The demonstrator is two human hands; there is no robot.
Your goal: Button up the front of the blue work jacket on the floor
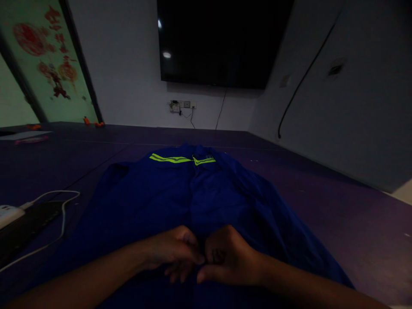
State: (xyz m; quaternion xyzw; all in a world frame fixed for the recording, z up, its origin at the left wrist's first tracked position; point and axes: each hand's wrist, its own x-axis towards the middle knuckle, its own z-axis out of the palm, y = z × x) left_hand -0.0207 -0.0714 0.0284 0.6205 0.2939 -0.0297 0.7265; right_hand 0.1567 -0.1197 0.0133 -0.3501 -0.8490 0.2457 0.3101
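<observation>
A dark blue work jacket (161,193) lies spread out, front side up, with its collar pointing away from me. Yellow-green bands with a grey stripe cross its chest. Over the lower part of its front opening, my left hand (180,251) and my right hand (230,259) meet almost fingertip to fingertip. The left thumb and forefinger are pinched at the front edge, while its other fingers hang curled below. My right fingers are bent inward, with the thumb pointing left. Dim light and the fingers hide the bit of cloth between them.
The jacket rests on a wide purple surface (318,184). On the left are a white power strip (9,214) with a white cable (63,219) and a dark flat object (32,231). A large black screen (222,43) hangs on the wall above sockets (186,104).
</observation>
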